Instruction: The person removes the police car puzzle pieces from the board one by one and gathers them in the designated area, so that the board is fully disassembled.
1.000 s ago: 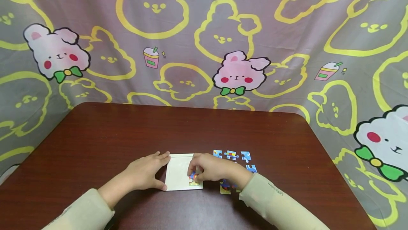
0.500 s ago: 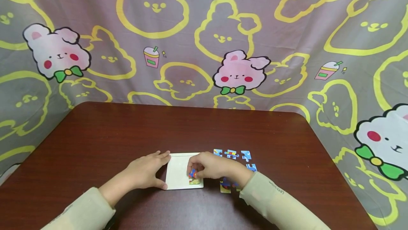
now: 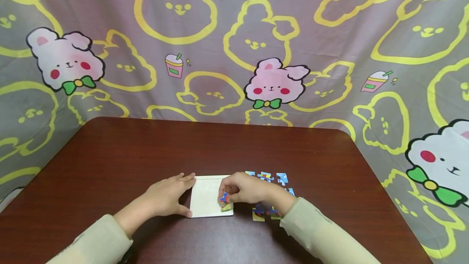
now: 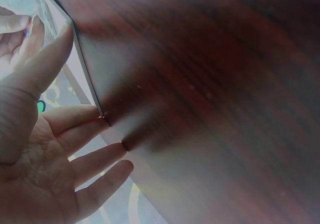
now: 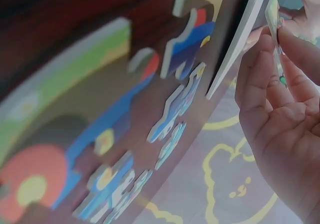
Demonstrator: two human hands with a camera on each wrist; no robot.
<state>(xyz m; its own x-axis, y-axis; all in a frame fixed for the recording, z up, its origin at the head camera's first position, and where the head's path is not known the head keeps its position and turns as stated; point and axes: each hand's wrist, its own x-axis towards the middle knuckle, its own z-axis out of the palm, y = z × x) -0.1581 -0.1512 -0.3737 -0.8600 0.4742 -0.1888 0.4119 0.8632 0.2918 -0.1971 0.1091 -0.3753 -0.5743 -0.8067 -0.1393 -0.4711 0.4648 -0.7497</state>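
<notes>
A white square puzzle board (image 3: pixel 205 193) lies on the table. My left hand (image 3: pixel 166 196) touches its left side, the thumb at the near corner and the fingertips at the far one. In the left wrist view those fingers (image 4: pixel 97 156) are extended along the board's edge. My right hand (image 3: pixel 245 188) pinches a blue, red and yellow-green puzzle piece (image 3: pixel 225 199) over the right part of the board. The right wrist view shows this piece edge-on, tilted up between thumb and fingers. Whether its lower edge touches the board, I cannot tell.
Right of the board lie several loose puzzle pieces (image 3: pixel 281 178), partly hidden by my right hand and forearm. They lie face up and apart on the dark brown table (image 3: pixel 165 146). A patterned curtain (image 3: pixel 205 52) hangs behind the table and along its sides.
My right hand has shifted slightly right with the pinched puzzle piece, which now tilts more than before. My left hand has stayed at the board's left side.
</notes>
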